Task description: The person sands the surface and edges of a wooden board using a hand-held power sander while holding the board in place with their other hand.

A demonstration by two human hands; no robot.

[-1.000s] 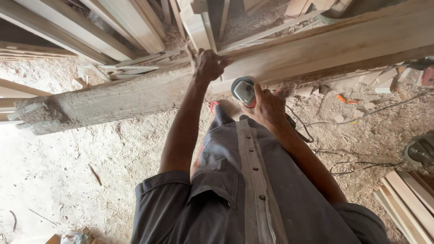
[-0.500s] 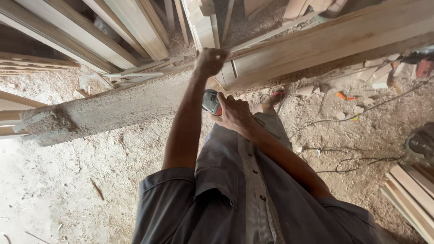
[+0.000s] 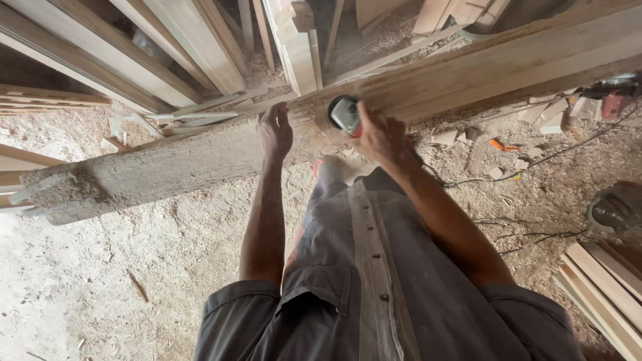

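Note:
A long rough wooden beam (image 3: 154,170) lies slanted across the sawdust floor, from lower left to upper right. My left hand (image 3: 275,130) rests flat on its top face with the fingers spread. Just to the right, my right hand (image 3: 382,137) grips a small round grey and red tool (image 3: 344,115), which looks like a tape measure, and presses it against the beam's upper edge. My grey shirt and both forearms fill the lower middle of the view.
Stacked planks (image 3: 200,47) lean behind the beam. More boards (image 3: 605,281) lie at the lower right beside a round grey machine part (image 3: 618,208). A black cable (image 3: 535,164), wood offcuts (image 3: 545,120) and a red power tool (image 3: 612,100) lie on the sawdust.
My right hand has carried the round tool from near my waist up to the beam, close to my left hand. My left hand has stayed on the beam.

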